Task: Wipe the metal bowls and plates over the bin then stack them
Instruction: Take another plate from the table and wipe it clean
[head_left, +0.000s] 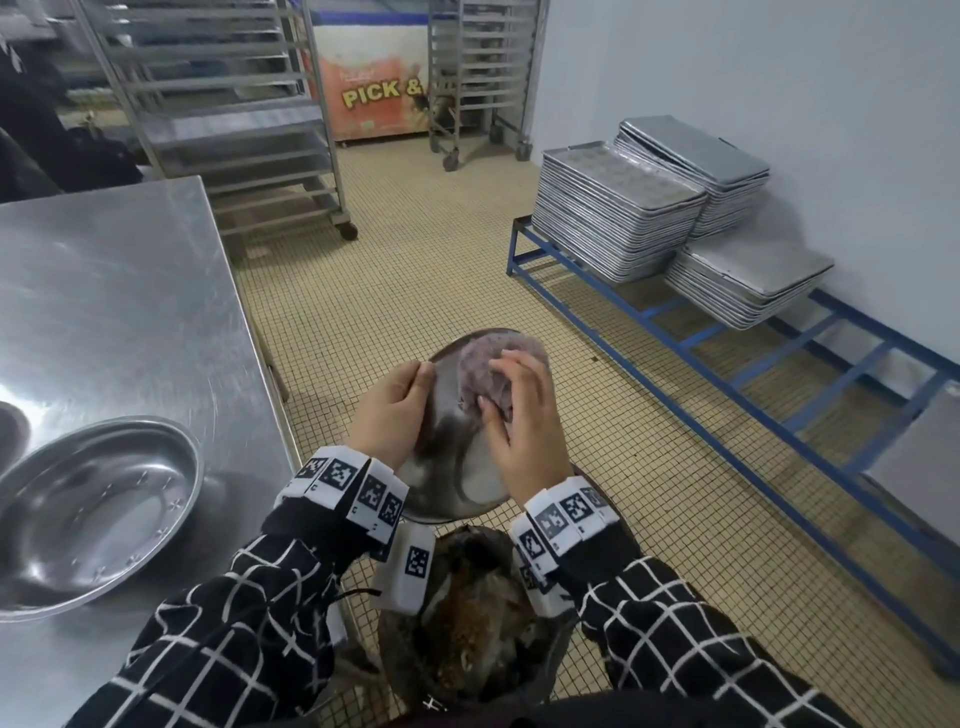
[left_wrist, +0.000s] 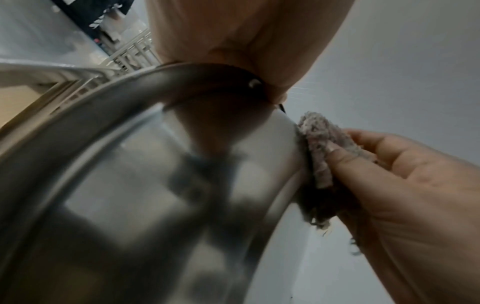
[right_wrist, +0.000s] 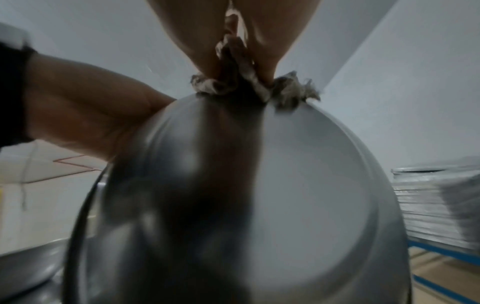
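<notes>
I hold a round metal plate (head_left: 457, 467) tilted over the bin (head_left: 467, 623). My left hand (head_left: 395, 410) grips its left rim, thumb on the inner face. My right hand (head_left: 519, 410) presses a crumpled grey cloth (head_left: 483, 369) against the plate's upper part. The left wrist view has the plate's underside (left_wrist: 145, 185) filling the frame, with the cloth (left_wrist: 319, 148) and right hand (left_wrist: 405, 185) at its edge. From the right wrist the plate's face (right_wrist: 298, 195) is close, the cloth (right_wrist: 246, 86) bunched at its top. A metal bowl (head_left: 93, 509) lies on the steel table (head_left: 104, 312).
The bin below my wrists holds brown food scraps in a dark liner. Stacks of metal baking trays (head_left: 623, 208) sit on a blue floor rack (head_left: 727, 353) at the right wall. Wheeled tray racks (head_left: 234, 114) stand behind the table on the tiled floor.
</notes>
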